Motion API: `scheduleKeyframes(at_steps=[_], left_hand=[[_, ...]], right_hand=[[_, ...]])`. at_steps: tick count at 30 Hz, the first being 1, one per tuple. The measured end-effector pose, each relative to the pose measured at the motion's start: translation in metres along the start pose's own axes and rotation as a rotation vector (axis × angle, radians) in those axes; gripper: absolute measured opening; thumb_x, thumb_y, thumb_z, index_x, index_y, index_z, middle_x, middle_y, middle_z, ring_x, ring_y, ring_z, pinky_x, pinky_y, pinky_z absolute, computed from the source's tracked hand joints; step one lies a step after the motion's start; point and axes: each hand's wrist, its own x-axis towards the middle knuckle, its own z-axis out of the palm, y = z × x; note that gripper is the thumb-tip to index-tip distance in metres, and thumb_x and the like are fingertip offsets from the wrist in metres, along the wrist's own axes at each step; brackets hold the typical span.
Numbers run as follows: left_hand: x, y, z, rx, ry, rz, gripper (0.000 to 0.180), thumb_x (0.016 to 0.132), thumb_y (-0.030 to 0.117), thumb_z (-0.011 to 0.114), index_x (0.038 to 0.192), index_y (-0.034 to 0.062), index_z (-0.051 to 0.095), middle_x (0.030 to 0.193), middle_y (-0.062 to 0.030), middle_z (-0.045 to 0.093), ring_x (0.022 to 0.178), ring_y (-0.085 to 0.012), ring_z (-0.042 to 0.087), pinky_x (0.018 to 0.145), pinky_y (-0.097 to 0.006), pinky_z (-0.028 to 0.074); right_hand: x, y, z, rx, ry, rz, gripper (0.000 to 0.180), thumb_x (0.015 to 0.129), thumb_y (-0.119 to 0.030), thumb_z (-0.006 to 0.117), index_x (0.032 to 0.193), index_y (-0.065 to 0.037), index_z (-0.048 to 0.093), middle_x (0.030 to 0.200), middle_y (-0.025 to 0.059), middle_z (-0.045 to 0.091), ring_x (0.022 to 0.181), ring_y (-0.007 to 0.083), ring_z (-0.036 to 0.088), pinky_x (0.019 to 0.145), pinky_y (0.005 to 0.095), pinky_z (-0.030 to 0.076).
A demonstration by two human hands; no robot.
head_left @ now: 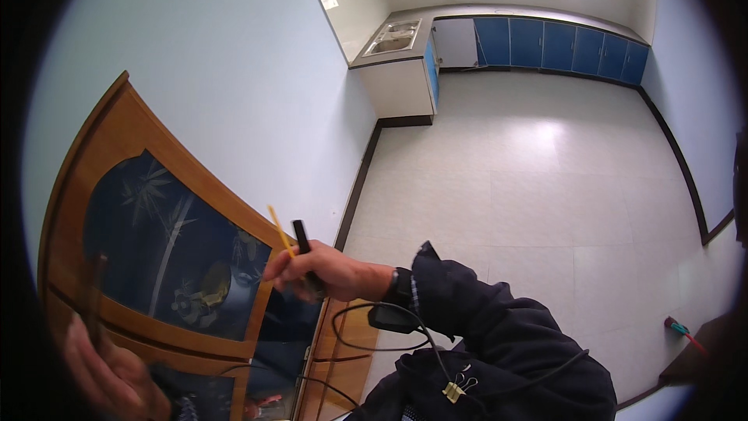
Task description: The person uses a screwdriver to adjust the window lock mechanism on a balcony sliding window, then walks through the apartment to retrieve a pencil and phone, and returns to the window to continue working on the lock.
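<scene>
My right hand (331, 269) is raised in front of a wooden door with a dark glass panel (140, 226), etched with bamboo and other figures. Its fingers are closed round a black bar-shaped thing (300, 234) and a thin yellow stick (276, 222). At the lower left, my left hand (113, 370) is up near the door, its fingers closed on a dark brown upright strip (96, 296). That strip is blurred, so its kind cannot be made out. A dark band sits on my right wrist, and a black cable (335, 323) loops below it.
A pale blue wall runs beyond the door. Further off, a counter with a steel sink (393, 39) meets blue cabinets (557, 45) under a window. Light tiles (538, 179) cover the floor. At the right, a tool with a red and green handle (686, 334) lies on a brown surface.
</scene>
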Motion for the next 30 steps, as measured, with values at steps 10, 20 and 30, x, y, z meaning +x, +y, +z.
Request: scheduleKeyframes(at_steps=[10,20,30], left_hand=[[0.064,0.208,-0.035,-0.431,0.019,-0.021,0.031,0.105,0.020,0.047,0.118,-0.0025,0.064,0.118,-0.0157,0.054,0.100,-0.0292,0.060,0.076,-0.043,0.055],[0.149,0.361,-0.032,-1.083,-0.005,0.032,0.031,0.085,0.018,0.080,0.115,0.0178,0.070,0.115,-0.0011,0.058,0.101,-0.0179,0.051,0.080,-0.036,0.044],[0.259,0.537,0.010,-1.379,0.380,-0.116,0.037,0.081,0.021,0.085,0.116,0.0206,0.071,0.119,-0.0055,0.054,0.102,-0.0194,0.051,0.079,-0.034,0.047]], right_hand=[[-0.062,-0.061,0.009,0.260,-0.117,0.284,0.065,0.096,-0.068,0.048,0.102,-0.004,0.058,0.073,0.0023,0.060,0.042,0.0059,0.046,0.038,0.0207,0.038],[-0.215,-0.135,-0.079,0.379,0.246,0.120,0.040,0.104,-0.047,0.049,0.105,-0.008,0.060,0.086,0.0029,0.067,0.060,0.0110,0.064,0.049,0.0215,0.050],[-0.374,-0.204,-0.169,0.404,0.423,-0.323,0.047,0.108,-0.040,0.041,0.133,-0.003,0.054,0.119,0.0127,0.068,0.102,0.0218,0.070,0.090,0.0347,0.058]])
